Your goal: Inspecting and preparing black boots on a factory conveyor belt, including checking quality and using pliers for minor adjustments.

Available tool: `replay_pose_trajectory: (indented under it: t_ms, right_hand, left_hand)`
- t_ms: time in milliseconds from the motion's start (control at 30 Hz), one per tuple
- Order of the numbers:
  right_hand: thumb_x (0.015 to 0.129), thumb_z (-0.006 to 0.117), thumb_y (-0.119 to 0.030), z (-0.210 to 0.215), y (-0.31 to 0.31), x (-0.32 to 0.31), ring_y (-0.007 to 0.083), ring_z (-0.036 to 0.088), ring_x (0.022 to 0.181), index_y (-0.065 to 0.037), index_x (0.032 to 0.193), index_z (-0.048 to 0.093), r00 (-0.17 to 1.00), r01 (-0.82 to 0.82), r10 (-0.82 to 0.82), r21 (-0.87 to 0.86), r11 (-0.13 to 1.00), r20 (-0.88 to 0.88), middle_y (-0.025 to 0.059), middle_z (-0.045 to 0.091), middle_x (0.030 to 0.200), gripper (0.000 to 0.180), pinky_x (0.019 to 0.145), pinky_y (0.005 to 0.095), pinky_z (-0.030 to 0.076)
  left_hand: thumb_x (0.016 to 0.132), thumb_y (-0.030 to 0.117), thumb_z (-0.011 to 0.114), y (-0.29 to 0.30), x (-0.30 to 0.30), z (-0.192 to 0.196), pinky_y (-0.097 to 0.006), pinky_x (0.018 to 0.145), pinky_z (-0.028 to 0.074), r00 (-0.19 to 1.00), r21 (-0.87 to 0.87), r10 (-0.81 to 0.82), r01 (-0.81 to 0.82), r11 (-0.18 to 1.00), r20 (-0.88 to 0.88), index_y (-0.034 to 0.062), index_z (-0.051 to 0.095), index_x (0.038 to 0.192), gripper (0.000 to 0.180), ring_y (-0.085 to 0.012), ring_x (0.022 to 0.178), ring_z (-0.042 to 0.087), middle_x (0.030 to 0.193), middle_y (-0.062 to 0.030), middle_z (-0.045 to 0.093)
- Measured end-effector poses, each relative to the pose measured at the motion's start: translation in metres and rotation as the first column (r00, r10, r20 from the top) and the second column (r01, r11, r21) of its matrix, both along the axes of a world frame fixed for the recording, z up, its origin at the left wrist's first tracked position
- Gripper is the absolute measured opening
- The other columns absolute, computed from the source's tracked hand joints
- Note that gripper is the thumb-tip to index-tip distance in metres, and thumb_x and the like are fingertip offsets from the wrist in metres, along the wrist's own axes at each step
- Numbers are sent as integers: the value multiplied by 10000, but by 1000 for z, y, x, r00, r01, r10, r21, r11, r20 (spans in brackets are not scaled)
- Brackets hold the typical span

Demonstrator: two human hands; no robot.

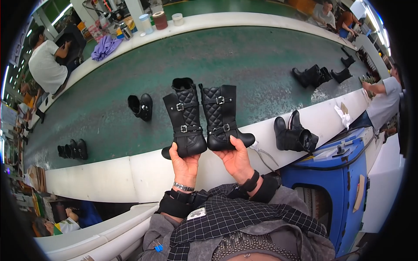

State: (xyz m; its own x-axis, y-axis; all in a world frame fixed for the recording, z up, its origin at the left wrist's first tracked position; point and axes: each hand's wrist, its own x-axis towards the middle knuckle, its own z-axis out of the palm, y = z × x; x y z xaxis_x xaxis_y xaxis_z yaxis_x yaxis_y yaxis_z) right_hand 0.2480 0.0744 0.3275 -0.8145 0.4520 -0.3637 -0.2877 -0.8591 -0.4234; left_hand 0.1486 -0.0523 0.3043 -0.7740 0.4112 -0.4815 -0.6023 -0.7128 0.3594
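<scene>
In my left hand (185, 167) is a black boot (185, 113), upright, with a quilted panel and two buckled straps; its toe points left. My right hand (237, 163) grips the matching black boot (221, 114), whose toe points right. Both hands hold the boots from below, around heel and sole, thumbs on the near side. The boots stand side by side with their heels close together, over the near edge of the green conveyor belt (117, 135). The fingers beneath the soles are mostly hidden.
A white ledge (96, 176) runs along the belt's near side. On it, at right, lies another pair of black boots (287, 137) beside a blue machine (335, 182). More boots (140, 107) ride the belt. Tape rolls (160, 20) and a purple cloth (104, 47) rest on the far ledge. Several people work around.
</scene>
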Motion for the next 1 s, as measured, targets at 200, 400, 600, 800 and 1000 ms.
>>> replay_pose_trajectory:
  t_ms: [200,400,600,800,1000]
  right_hand:
    - [874,586,-248,0,-2,-8,242,612,1035,-17,1152,531,999,23,-22,-11,1000,23,121,613,1113,366,934,416,507]
    - [900,537,-245,-4,-3,-7,242,606,1038,-7,1131,552,1000,11,-11,0,1000,-17,120,620,1114,332,946,414,493]
    - [869,538,-287,-9,-1,-3,257,613,1032,-10,1196,523,1000,-20,22,130,991,-11,133,612,1140,429,923,403,503]
    - [851,553,-277,-2,2,-3,256,612,1039,-15,1216,514,996,-58,66,138,989,-56,127,608,1150,451,927,402,500]
    - [792,581,-262,-6,25,-5,256,573,1113,-23,1293,481,903,-332,350,111,937,-249,117,592,1214,564,983,390,434]
  left_hand:
    - [893,384,544,0,-4,7,-490,940,486,1000,9,5,-5,1000,8,46,460,1240,492,-292,1112,563,1228,-123,545]
    - [912,388,501,3,-3,7,-477,986,449,999,20,-3,4,1000,-39,52,434,1282,504,-290,1147,539,1276,-121,519]
    - [889,397,547,2,3,4,-434,924,495,994,3,42,-42,999,-105,62,468,1239,491,-253,1081,580,1211,-99,559]
    - [865,420,570,3,3,9,-429,918,499,992,-2,46,-47,999,-114,72,478,1232,514,-248,1058,593,1177,-92,578]
    - [820,474,552,1,-2,13,-429,915,483,966,244,-210,242,939,-150,94,534,1204,541,-260,1064,588,1159,-96,606]
